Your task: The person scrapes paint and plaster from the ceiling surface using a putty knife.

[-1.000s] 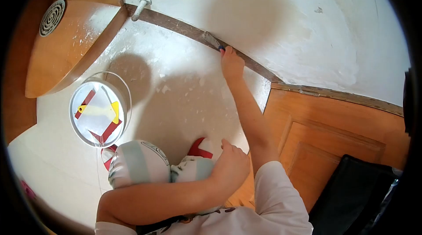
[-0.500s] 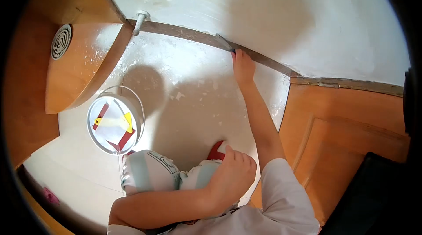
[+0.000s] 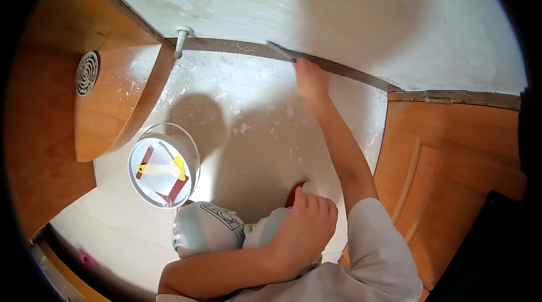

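My right hand [image 3: 313, 79], somewhat blurred, is closed around the handle of a putty knife [image 3: 279, 51]. The thin grey blade points left and lies against the bottom of the white wall [image 3: 237, 11], along the brown skirting strip [image 3: 226, 46]. Most of the handle is hidden in my fist. My left hand [image 3: 309, 217] rests over my right knee, fingers loosely bent and holding nothing I can see. White flakes and dust lie on the floor [image 3: 248, 127] below the skirting.
A white bucket [image 3: 192, 175] with a printed lid and raised wire handle stands left of my knees. A short white pipe [image 3: 182, 39] sticks out of the wall. Curved wooden panelling with a round vent [image 3: 87, 73] is at left, a wooden door [image 3: 446, 161] at right.
My right hand and the putty knife have shifted slightly along the skirting relative to the wall. The camera view has turned a little left. My left hand stays on the knee.
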### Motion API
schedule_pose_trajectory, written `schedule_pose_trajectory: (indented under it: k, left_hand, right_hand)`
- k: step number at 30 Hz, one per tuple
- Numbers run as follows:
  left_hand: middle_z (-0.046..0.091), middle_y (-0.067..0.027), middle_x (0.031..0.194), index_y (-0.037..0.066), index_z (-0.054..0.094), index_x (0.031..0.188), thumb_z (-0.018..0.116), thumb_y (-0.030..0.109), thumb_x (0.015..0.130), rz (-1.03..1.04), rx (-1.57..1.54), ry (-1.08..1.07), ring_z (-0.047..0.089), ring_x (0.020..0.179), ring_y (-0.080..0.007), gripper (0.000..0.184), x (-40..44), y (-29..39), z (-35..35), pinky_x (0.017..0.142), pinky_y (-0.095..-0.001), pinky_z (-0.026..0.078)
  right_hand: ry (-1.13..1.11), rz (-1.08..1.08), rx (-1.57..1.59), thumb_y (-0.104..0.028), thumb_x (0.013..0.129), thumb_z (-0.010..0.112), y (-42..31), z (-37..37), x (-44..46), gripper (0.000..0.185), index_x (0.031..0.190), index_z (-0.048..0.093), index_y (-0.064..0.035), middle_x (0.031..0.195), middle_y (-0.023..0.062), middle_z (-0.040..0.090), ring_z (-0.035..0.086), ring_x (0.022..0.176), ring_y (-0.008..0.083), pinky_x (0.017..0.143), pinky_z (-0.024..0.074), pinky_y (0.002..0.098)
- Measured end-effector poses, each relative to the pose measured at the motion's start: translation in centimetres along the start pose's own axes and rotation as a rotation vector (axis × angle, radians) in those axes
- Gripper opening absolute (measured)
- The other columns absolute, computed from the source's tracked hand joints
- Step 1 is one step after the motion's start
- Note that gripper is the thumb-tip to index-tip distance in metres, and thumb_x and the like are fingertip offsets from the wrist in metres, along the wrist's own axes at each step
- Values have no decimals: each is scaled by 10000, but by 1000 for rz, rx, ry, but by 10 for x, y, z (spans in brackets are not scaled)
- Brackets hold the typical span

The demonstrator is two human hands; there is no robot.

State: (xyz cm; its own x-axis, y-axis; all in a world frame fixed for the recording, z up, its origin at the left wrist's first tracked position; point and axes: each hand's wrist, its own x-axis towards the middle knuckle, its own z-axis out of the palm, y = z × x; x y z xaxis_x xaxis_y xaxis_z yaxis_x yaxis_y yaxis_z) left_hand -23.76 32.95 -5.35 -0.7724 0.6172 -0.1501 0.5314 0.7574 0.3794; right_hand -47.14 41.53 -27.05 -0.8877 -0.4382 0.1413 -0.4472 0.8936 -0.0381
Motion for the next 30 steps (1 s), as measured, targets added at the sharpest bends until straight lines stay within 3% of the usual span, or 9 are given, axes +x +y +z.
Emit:
schedule_pose_trajectory:
  k: [5,10,13,16,19,25,30]
  left_hand:
    - [559,-99,787,-24,545,991,598,298,724,79,-78,-58,522,732,-212,421,3,5,4,816,-376,401]
    - [559,-102,795,-16,546,985,595,305,730,52,-101,-31,524,754,-215,414,2,1,3,827,-384,397]
    - [556,-102,798,-15,542,979,589,317,740,-6,-63,-43,521,766,-216,412,-1,-2,1,828,-382,395]
    - [554,-105,804,-15,536,976,584,327,748,-13,0,-36,520,771,-221,413,-1,-4,-2,829,-382,394]
    - [555,-110,814,-17,534,983,582,334,752,22,-17,-39,519,775,-229,422,2,-3,-1,830,-386,394]
    - [557,-114,824,-13,535,1017,582,338,752,79,-71,-81,521,779,-232,442,4,0,1,824,-386,400]
    - [555,-108,817,-9,536,1030,586,332,748,53,-58,-76,521,772,-226,446,5,1,-1,820,-377,401]
  right_hand:
    - [160,-34,-44,-246,868,433,21,6,-16,164,834,505,-103,672,63,582,592,589,251,485,465,396]
    - [192,-172,30,-191,830,469,-53,13,27,114,793,492,-85,647,74,583,594,562,235,451,460,368]
    - [171,-143,40,-250,850,489,-69,13,25,191,757,461,-86,620,75,577,581,506,224,429,442,377]
    - [-23,-3,-47,-238,847,486,-46,1,1,189,765,452,-71,627,80,588,584,504,246,431,441,383]
    - [-108,163,-26,-124,791,464,-23,-11,-14,89,842,483,-54,666,98,593,609,573,253,472,470,382]
    - [-35,113,73,-89,801,426,-27,6,-6,147,921,436,-5,777,173,596,614,631,313,534,484,422]
    - [-136,153,189,-74,808,410,-32,6,-1,132,916,427,0,893,199,597,613,679,343,604,491,434]
